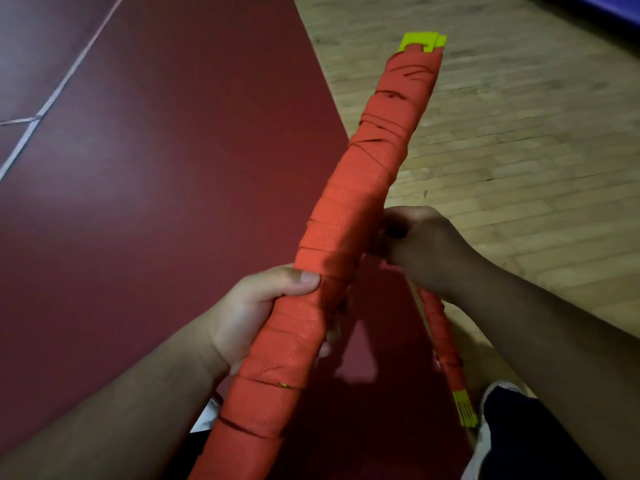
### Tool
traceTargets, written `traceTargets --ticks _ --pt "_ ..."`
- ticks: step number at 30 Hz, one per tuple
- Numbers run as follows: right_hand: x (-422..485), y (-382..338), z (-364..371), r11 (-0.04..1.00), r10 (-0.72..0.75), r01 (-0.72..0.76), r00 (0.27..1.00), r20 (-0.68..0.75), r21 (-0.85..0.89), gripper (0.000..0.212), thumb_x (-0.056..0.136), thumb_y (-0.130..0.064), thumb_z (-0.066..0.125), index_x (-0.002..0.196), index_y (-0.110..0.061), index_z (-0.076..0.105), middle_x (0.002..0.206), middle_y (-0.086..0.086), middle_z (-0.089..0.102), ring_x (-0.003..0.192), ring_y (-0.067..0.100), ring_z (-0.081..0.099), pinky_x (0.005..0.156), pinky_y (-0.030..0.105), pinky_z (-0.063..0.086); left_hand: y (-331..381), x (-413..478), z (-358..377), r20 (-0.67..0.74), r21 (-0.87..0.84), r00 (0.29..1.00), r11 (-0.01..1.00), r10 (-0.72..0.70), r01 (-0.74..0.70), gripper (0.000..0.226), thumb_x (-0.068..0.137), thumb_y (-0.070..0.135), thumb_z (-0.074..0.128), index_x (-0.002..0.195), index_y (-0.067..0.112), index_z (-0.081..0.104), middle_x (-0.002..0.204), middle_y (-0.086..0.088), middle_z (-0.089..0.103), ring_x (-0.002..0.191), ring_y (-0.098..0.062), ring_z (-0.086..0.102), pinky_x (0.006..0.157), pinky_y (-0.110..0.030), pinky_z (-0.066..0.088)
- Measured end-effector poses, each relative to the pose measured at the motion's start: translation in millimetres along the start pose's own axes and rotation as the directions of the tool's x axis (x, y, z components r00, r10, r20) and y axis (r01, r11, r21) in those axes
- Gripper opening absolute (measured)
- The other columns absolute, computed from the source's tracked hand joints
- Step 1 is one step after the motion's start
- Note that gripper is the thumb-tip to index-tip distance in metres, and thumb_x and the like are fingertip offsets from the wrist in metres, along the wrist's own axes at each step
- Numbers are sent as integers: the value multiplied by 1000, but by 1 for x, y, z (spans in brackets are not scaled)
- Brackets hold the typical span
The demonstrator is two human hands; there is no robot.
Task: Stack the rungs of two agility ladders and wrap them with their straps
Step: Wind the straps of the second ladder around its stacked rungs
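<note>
A person holds a wrapped bundle [360, 188] of agility-ladder rungs in the air above the line where the red court floor [173, 168] meets the wooden boards [519, 133], its far end tilted away and to the right. The likely trouble sits at the bundle's right edge. If the free end of the strap [384, 133] is not tucked tight there, the turns could slacken and unwind, and the uneven, crossing loops near the far end look first to slip. The left hand [263, 306] has thumb and fingers clamped round the lower middle of the bundle. A looser hold there could let the stacked rungs slide lengthwise out of the wrap. The right hand [422, 247] is against the bundle's right edge with fingers curled, but shadow hides the fingertips, so it is not clear whether it pinches the strap.

The bundle is long and flat, covered almost end to end in orange woven strap, with lime-yellow rung ends [420, 41] poking out at the far tip. A second bundle [440, 327], also wrapped in orange, runs below the right forearm toward the person's feet. Whether it rests on the floor or against a leg is unclear.
</note>
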State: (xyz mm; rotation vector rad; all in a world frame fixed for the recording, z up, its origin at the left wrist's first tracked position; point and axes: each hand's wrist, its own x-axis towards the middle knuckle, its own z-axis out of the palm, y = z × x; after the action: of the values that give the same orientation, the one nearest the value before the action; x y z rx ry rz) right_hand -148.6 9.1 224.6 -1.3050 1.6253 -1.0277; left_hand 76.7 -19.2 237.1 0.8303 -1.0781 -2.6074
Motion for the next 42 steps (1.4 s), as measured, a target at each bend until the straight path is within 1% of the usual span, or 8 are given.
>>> traceTargets --ticks 7,13,16,20,27,34,38,42 --pt "-3 -3 6 939 57 -57 998 10 338 27 86 1 72 108 -13 63 76 6 76 63 20 72 66 38 50 5 -1 0 49 -22 998 999 35 -34 68 56 31 86 114 0 68 88 -20 63 61 -30 65 56 -33 57" --pt "-6 -17 5 581 5 -259 949 315 772 46 77 -15 51 122 -3 57 96 17 63 89 32 62 86 45 48 1 2 -2 -66 94 993 992 97 -90 51 68 21 74 110 -6 64 89 -24 60 60 -30 64 54 -33 56" --pt "-9 -20 16 574 22 -245 959 284 782 42 87 -43 63 110 -8 70 120 20 67 111 38 62 101 51 50 -8 10 1 -184 302 960 942 210 -148 32 76 15 61 101 -6 60 89 -24 55 64 -28 57 59 -31 49" --pt "-9 -23 27 601 227 -186 972 57 777 59 70 -42 71 116 -6 66 97 15 73 85 25 71 79 42 61 -18 18 3 -112 595 954 788 277 -159 23 84 28 64 97 10 62 81 -5 59 73 -18 53 67 -31 45" --pt "-11 -16 22 688 84 -25 995 -46 725 15 77 -23 80 90 -16 75 85 5 75 77 17 72 70 31 59 2 24 -13 -530 174 833 982 159 -76 67 89 71 32 106 17 68 90 0 70 70 -13 62 65 -29 47" --pt "-19 -10 31 715 113 -139 990 83 685 47 59 -40 81 98 -15 74 87 6 78 75 16 74 64 30 60 12 19 -9 -515 176 757 914 403 -366 10 91 17 62 96 11 69 65 1 62 55 -5 55 53 -15 45" --pt "-15 -12 34 736 224 -196 974 39 648 71 63 -55 70 119 -12 65 97 8 77 84 17 74 74 35 62 14 17 -10 -483 101 757 886 441 -452 16 74 21 69 89 14 67 65 1 64 55 -5 59 54 -14 50" --pt "-13 -9 35 711 348 -293 937 42 639 57 91 -60 53 116 -12 70 99 10 78 88 21 76 72 36 63 4 20 -3 -388 118 816 901 429 -418 21 76 18 68 96 12 66 73 0 69 64 -7 65 60 -18 54"
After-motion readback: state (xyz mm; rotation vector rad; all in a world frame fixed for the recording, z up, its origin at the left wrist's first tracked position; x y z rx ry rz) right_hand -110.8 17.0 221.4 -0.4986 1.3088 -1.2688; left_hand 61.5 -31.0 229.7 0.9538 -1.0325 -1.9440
